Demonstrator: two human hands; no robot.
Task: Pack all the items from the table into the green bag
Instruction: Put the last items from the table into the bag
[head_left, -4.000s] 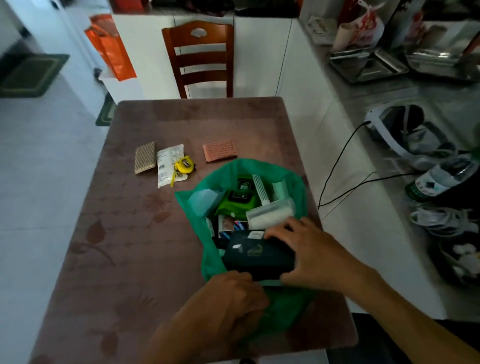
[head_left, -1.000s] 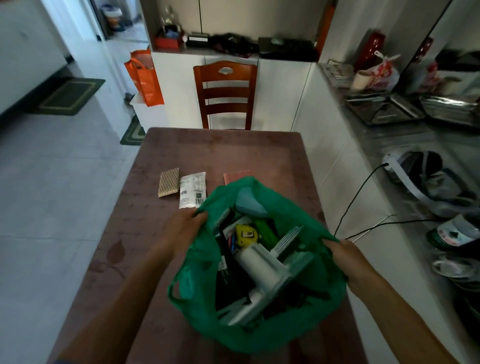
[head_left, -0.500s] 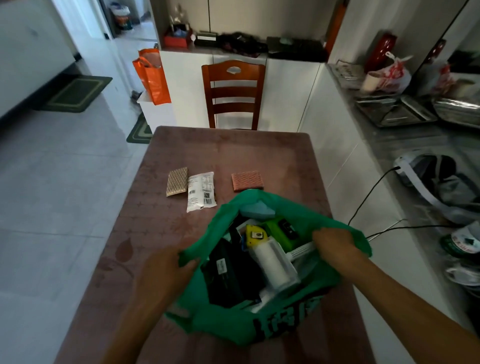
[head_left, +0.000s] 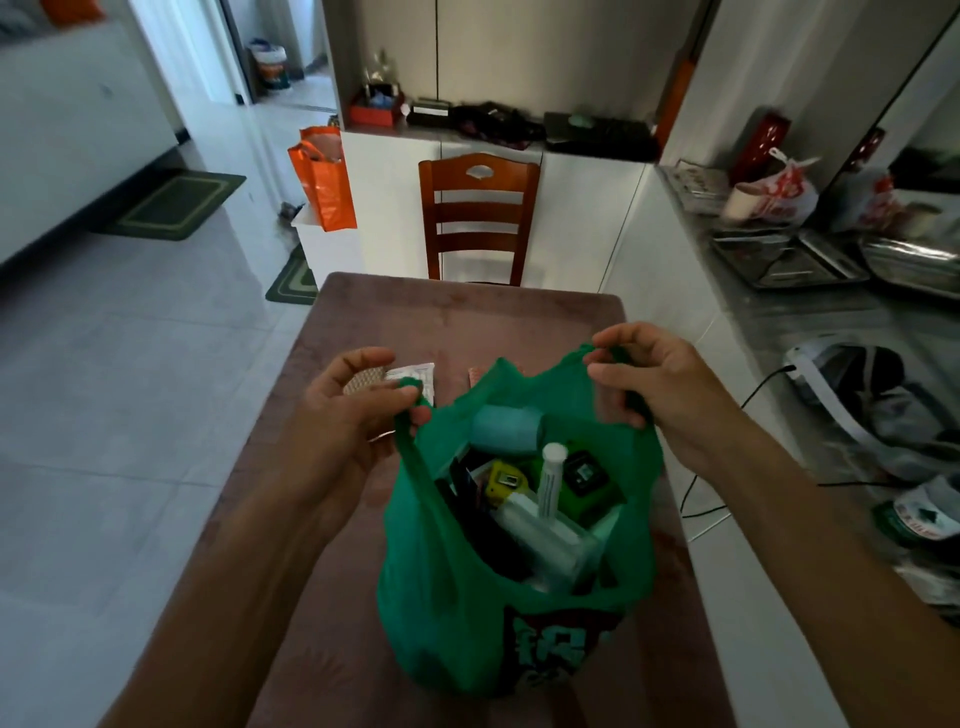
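The green bag (head_left: 447, 597) stands upright on the brown table (head_left: 467, 317), mouth open. Inside lie a yellow tape measure (head_left: 503, 480), a white tube (head_left: 550, 480), a teal roll (head_left: 506, 431), a green-and-black device (head_left: 587, 480) and a white box (head_left: 540, 540). My left hand (head_left: 348, 415) pinches the bag's left handle. My right hand (head_left: 660, 384) pinches the right handle and holds it up. Behind my left hand lie a tan patterned pad (head_left: 363, 382) and a white packet (head_left: 418, 376). The corner of a reddish pad (head_left: 475, 376) shows behind the bag.
A wooden chair (head_left: 478, 218) stands at the table's far end. An orange bag (head_left: 322, 179) hangs to its left. The counter on the right (head_left: 810, 322) carries metal trays, a headset with a black cable, and bottles. Tiled floor lies to the left.
The bag lay slumped with my hands at its rim; now both hands have lifted its handles and it stands upright. My view has tilted up.
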